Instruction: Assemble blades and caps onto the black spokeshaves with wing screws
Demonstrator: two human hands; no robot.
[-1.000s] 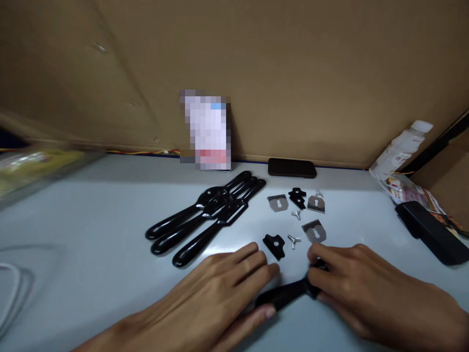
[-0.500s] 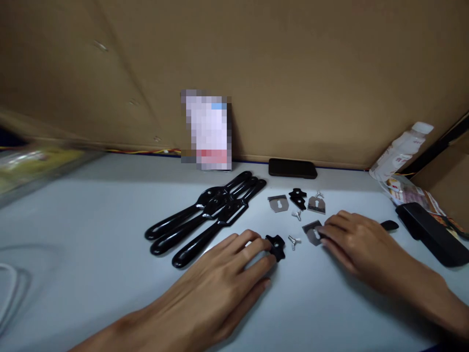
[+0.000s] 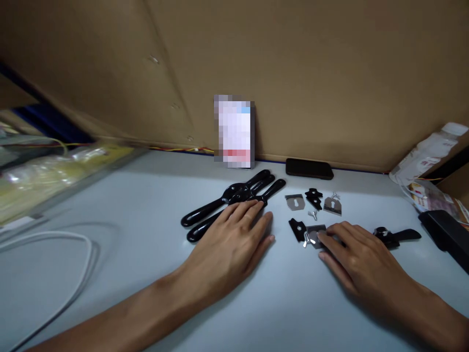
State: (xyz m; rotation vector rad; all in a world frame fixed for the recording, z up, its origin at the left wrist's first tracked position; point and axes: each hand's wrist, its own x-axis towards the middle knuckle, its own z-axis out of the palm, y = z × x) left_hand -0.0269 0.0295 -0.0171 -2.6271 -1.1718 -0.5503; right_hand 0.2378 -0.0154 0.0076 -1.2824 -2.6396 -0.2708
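My left hand [image 3: 234,234] lies palm down over the nearest of three black spokeshave bodies [image 3: 238,192], its fingers stretched and its thumb apart. Much of that nearest body is hidden beneath it. With loosely bent fingers, my right hand [image 3: 353,249] rests a fingertip on a grey metal blade [image 3: 315,239]; the thumb stays apart below. A silver wing screw [image 3: 309,239] overlaps the blade's left side, beside a black notched cap [image 3: 298,230]. Farther back are slotted blades [image 3: 295,202] [image 3: 332,207], two black caps [image 3: 314,198] and small wing screws [image 3: 312,215].
Beyond my right hand lies another black-handled spokeshave [image 3: 397,236] with a screw on it. A black object [image 3: 445,237], a bottle [image 3: 427,154] and a packet [image 3: 434,198] stand right. A phone [image 3: 309,168] lies at the cardboard wall [image 3: 311,73]. Plastic bags [image 3: 69,171] and a white cable [image 3: 88,249] are left.
My left hand has let go of the black cap, now farther back, and moved left onto the spokeshave bodies. My right hand has slid the blade left against the wing screw. The view has turned left.
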